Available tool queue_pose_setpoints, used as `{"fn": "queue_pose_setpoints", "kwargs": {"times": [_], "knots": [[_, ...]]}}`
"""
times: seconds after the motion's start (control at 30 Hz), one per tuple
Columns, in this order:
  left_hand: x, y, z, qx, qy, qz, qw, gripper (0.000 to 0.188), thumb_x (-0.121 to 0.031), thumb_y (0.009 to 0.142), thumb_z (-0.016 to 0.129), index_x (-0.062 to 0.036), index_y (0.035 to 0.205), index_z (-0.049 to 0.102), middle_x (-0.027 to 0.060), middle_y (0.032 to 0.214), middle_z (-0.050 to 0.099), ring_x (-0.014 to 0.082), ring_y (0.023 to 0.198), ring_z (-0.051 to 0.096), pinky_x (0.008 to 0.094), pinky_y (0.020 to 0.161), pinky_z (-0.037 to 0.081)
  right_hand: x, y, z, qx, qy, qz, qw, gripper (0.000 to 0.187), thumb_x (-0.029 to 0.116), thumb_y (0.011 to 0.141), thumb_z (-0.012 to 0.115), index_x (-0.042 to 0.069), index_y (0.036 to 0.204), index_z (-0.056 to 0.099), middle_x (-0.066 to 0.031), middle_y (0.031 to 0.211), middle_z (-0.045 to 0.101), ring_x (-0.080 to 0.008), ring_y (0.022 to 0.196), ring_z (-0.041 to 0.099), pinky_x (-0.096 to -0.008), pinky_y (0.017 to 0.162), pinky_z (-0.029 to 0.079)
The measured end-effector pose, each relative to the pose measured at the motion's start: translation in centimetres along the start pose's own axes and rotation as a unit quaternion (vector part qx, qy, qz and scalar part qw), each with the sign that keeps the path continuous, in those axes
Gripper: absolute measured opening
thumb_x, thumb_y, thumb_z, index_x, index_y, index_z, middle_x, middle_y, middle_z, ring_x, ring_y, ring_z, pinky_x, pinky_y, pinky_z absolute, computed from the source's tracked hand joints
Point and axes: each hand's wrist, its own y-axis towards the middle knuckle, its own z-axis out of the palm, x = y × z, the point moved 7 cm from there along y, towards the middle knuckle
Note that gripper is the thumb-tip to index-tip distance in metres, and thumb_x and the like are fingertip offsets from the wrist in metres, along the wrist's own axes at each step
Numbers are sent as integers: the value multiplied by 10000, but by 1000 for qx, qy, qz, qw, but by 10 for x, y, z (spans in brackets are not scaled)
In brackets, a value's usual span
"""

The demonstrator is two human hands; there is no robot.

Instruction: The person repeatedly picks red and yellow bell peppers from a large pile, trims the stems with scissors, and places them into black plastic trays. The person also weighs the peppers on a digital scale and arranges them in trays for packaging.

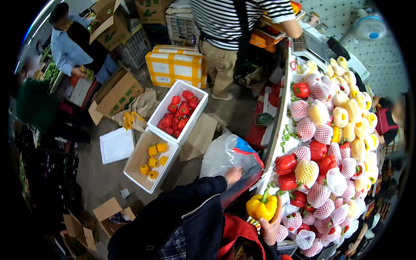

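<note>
My right hand [271, 227] is closed round a yellow bell pepper [261, 208], green stem up, at the front edge of the heaped stall. To the left, my left hand [234, 174] is at a large clear plastic bag [221, 154] with a blue and red band; its fingers do not show clearly enough to tell what they grip. Just right of the pepper lies the pile of bell peppers, many in pink-white foam nets [318, 195] and others in yellow-white ones [353, 112]. Several bare red bell peppers [286, 164] sit among them.
On the floor to the left stand a white foam box [151, 117] of red peppers and another foam box [130, 167] with yellow peppers. A white lid [117, 146] and open cartons [119, 93] lie around them. A person in a striped shirt [216, 21] stands ahead.
</note>
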Motion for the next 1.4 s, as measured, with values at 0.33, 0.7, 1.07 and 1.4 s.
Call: {"fn": "queue_pose_setpoints", "kwargs": {"times": [0.33, 0.7, 1.07, 1.4], "knots": [[9, -5, -40, -81, 31, -163, 983, 294, -222, 939, 490, -23, 1047, 678, 272, 994, 678, 473, 1051, 601, 543, 927, 472, -4, -31, -18, -10, 46, -27, 999, 1126, 378, 710, 861, -29, 1555, 238, -192, 1415, 459, -292, 1283, 512, -392, 1087, 414], [-19, 36, 11, -118, 23, -135, 984, 249, -160, 880, 563, 15, 949, 727, 299, 1053, 675, 480, 1058, 616, 524, 932, 484, -8, -75, -57, -57, 28, -36, 997, 1152, 415, 701, 859, -1, 1571, 228, -184, 1426, 449, -295, 1297, 504, -400, 1088, 411], [42, 78, 86, -81, -227, -100, 965, 338, -287, 940, 548, 16, 985, 690, 283, 1006, 679, 474, 966, 634, 521, 810, 497, -6, -111, -97, -133, 83, -16, 988, 1139, 367, 699, 864, -21, 1565, 233, -174, 1471, 418, -281, 1340, 469, -384, 1120, 379], [142, 109, 121, -25, -297, -125, 946, 403, -384, 861, 628, -7, 977, 709, 275, 1010, 688, 444, 999, 650, 502, 795, 500, -13, -117, -127, -164, 149, -22, 975, 1101, 356, 698, 792, 9, 1573, 222, -178, 1423, 458, -295, 1263, 550, -402, 1065, 447]]}}
